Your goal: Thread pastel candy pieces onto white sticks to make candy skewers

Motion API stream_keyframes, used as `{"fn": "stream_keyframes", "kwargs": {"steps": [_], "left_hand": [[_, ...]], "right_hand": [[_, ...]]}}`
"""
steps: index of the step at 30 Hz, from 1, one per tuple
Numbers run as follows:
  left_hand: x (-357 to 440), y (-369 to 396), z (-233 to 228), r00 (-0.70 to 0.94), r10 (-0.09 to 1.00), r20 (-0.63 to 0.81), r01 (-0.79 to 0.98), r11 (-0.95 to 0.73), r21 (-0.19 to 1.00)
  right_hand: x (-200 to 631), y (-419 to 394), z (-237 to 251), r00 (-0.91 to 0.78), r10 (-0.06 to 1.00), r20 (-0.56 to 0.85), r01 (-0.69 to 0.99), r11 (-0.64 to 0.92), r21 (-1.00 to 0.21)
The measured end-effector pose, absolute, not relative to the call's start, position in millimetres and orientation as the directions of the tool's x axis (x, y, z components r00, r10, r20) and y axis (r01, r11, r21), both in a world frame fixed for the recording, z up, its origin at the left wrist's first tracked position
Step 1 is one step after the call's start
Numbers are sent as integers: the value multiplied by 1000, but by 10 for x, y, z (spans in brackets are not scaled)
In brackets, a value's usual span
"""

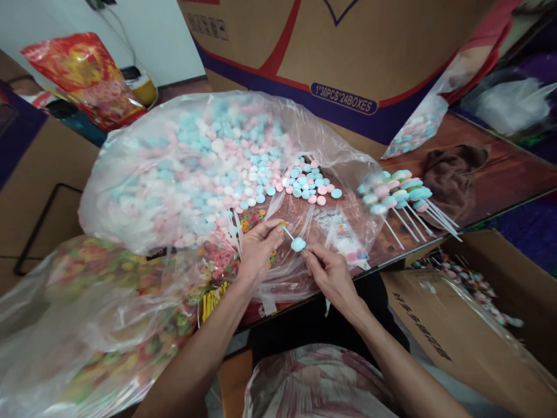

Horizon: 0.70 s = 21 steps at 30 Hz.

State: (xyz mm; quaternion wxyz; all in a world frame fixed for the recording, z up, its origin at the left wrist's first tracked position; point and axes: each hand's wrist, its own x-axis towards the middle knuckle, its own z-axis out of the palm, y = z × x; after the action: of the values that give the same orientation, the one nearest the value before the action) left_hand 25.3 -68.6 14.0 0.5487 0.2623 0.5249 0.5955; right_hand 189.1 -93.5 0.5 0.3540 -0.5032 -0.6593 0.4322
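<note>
centre frame: left hand pinches the stick; right hand, fingers together, steadies the blue candy. best pressed on straight, stick gripped close.

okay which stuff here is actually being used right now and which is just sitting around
In use: left hand, right hand, white stick, blue candy, big bag of candies, finished sticks.

Lying about: brown cloth, red bag, cardboard box.
</note>
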Motion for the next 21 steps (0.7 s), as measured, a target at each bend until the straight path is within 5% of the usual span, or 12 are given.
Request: {"fn": "stream_keyframes", "kwargs": {"steps": [6, 21], "left_hand": [[331, -780, 75, -288, 928, -237, -366, 122, 923], [379, -874, -18, -381, 924, 22, 117, 24, 993]], "right_hand": [[1963, -940, 98, -281, 960, -13, 416, 110, -903], [1887, -1135, -27, -194, 981, -1, 344, 67, -937]]}}
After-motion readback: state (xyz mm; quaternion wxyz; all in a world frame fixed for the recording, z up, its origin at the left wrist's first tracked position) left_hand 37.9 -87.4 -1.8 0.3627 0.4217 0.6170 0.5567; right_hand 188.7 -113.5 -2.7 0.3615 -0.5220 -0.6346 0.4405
